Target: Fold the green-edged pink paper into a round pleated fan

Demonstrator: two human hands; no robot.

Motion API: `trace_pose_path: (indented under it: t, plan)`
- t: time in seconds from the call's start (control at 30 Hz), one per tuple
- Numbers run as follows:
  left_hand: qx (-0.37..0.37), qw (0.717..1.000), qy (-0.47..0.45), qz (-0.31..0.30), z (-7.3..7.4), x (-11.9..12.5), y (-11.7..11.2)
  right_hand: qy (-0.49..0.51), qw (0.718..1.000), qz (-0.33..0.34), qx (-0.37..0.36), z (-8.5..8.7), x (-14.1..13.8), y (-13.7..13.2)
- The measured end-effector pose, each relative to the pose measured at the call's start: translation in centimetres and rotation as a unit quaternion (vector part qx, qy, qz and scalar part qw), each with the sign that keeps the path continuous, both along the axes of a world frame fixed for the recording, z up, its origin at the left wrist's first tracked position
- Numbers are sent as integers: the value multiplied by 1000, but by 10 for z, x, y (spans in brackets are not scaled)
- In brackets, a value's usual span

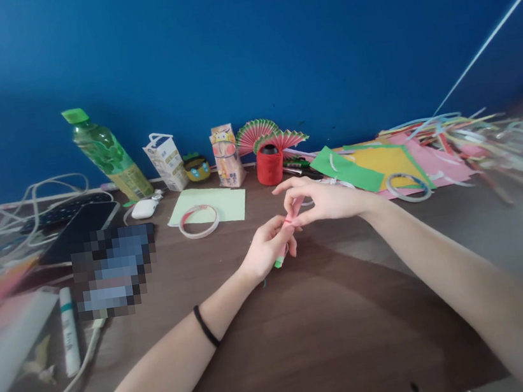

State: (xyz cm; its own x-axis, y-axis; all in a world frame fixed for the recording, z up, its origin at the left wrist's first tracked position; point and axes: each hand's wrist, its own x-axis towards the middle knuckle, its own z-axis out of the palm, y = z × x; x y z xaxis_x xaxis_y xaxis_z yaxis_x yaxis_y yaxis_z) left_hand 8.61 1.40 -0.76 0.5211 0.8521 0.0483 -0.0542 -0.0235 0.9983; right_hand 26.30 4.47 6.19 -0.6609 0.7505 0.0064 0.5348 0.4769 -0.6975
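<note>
Above the middle of the table (338,340), my left hand (267,248) is closed around a small pink and green piece (278,262) that looks like folded paper. Its green end sticks out below the fingers, while pink shows at the top between both hands. My right hand (317,199) pinches that pink end with thumb and forefinger, its other fingers curled or raised. Most of the piece is hidden by the fingers. Behind the hands stand a red container (270,166) and a green-and-red pleated paper fan (277,135).
Left of the hands, a tape roll (200,233) overlaps a pale green sheet (231,205). Coloured papers (377,164) and another tape roll (410,198) lie right. Along the blue wall stand a green bottle (106,155) and small cartons (165,162). Phone (116,266), marker (69,330) and cables occupy the left.
</note>
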Motion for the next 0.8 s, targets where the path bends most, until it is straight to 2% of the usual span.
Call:
trace_pose_path:
  t: [0.3,0.53,0.67,0.8]
  plan:
    - [-7,1000,-13,11,1,0,0,37,999,-23,-3,0,3,7]
    - [-15,999,-33,8,2,-1,0,100,994,-26,-28,-17,8,20]
    - [-16,998,-55,1,2,-1,1,166,977,-72,-115,-22,8,20]
    - [-21,996,-78,30,4,1,1,220,941,-118,-228,-21,4,16]
